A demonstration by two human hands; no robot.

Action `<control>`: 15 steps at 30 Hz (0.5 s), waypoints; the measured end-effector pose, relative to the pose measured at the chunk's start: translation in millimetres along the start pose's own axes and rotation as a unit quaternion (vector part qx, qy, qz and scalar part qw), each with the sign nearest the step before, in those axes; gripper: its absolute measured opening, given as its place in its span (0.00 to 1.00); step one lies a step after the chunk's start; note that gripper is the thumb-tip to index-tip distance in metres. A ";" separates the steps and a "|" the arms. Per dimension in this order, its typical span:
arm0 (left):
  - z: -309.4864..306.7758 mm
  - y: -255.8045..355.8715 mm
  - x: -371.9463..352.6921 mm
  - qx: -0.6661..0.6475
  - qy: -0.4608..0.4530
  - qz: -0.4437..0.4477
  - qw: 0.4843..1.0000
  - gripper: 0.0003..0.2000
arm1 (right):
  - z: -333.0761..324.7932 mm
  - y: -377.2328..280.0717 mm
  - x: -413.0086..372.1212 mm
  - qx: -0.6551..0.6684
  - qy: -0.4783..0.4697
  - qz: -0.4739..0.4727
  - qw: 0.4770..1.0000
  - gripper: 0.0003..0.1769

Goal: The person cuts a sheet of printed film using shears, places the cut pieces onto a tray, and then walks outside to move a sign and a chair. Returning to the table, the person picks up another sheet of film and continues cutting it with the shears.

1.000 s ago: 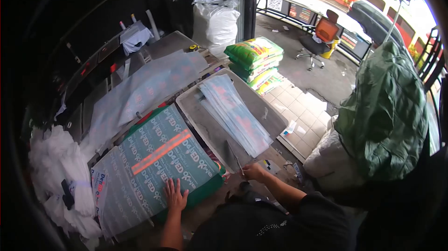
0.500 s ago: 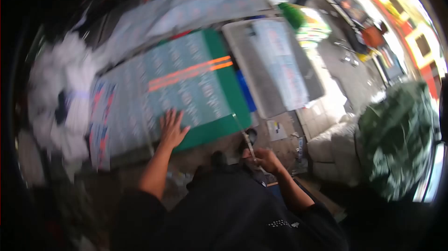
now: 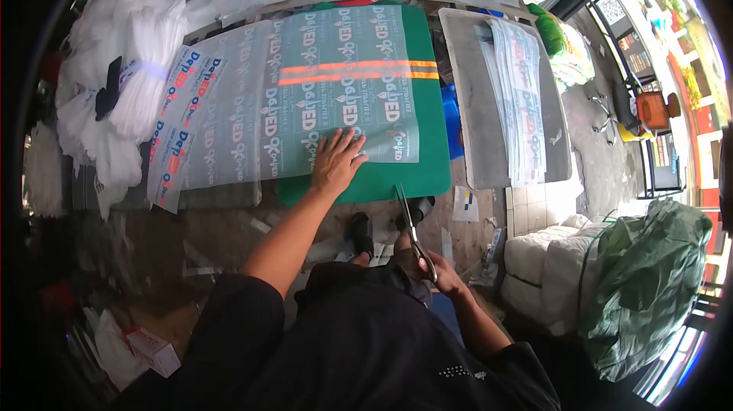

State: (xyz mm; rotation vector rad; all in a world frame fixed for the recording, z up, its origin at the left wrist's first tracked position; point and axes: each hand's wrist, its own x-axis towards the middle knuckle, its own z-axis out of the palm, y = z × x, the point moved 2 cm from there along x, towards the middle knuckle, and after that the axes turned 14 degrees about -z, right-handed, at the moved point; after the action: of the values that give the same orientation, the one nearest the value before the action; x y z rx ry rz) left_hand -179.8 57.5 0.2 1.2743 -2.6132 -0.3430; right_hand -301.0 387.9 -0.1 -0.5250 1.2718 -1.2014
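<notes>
My left hand [image 3: 337,160] lies flat, fingers spread, on a translucent plastic sheet [image 3: 229,144] printed with repeated "DepED" lettering. The sheet's right part covers a green board [image 3: 432,136]. An orange-and-dark striped band [image 3: 424,70] runs across the board and shows through the plastic. Below the board's front edge, my right hand [image 3: 444,276] grips a pair of scissors [image 3: 413,232] by the handles. Their narrow blades point up toward that edge and look slightly apart at the tips.
A grey board [image 3: 477,159] with folded printed plastic strips [image 3: 521,98] stands at the right. Bundled white plastic [image 3: 137,37] hangs at the left. A green sack [image 3: 649,281] and white bales [image 3: 534,258] sit at lower right. Scraps litter the floor.
The view has turned and sharpened, so the table sits higher and straighter. My left hand stays flat on the sheet, and my right hand still holds the scissors.
</notes>
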 end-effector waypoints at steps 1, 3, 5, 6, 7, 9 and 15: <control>-0.5 -0.4 0.9 -0.022 -0.007 -0.008 1.000 0.24 | -0.4 9.2 9.2 0.000 -0.001 0.001 1.000 0.28; -4.3 0.9 2.3 -0.046 -0.017 -0.017 0.999 0.24 | 10.4 17.6 32.1 0.046 -0.081 -0.070 0.993 0.27; -12.8 4.1 -2.1 -0.077 -0.015 -0.003 0.997 0.24 | 28.1 12.2 47.2 0.048 -0.063 -0.068 0.995 0.25; -11.6 2.4 -3.9 -0.076 -0.017 -0.005 0.997 0.24 | 36.1 7.9 54.9 0.048 -0.046 -0.071 0.995 0.22; -8.4 -0.7 -4.8 -0.096 -0.009 -0.001 0.995 0.26 | 45.4 -3.3 60.3 0.048 -0.047 -0.069 0.995 0.22; -11.5 -2.3 -8.3 -0.115 -0.001 0.001 0.993 0.27 | 59.9 -27.1 65.9 0.008 0.022 -0.038 0.999 0.23; -18.6 10.0 -20.6 -0.114 0.002 0.049 0.992 0.32 | 62.4 -11.7 86.7 0.000 0.052 -0.011 0.999 0.24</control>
State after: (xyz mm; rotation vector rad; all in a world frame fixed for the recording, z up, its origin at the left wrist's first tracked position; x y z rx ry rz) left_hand -169.4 77.6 19.0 1.0680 -2.5343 -0.6001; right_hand -261.7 288.4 -10.0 -0.4815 1.3574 -1.2607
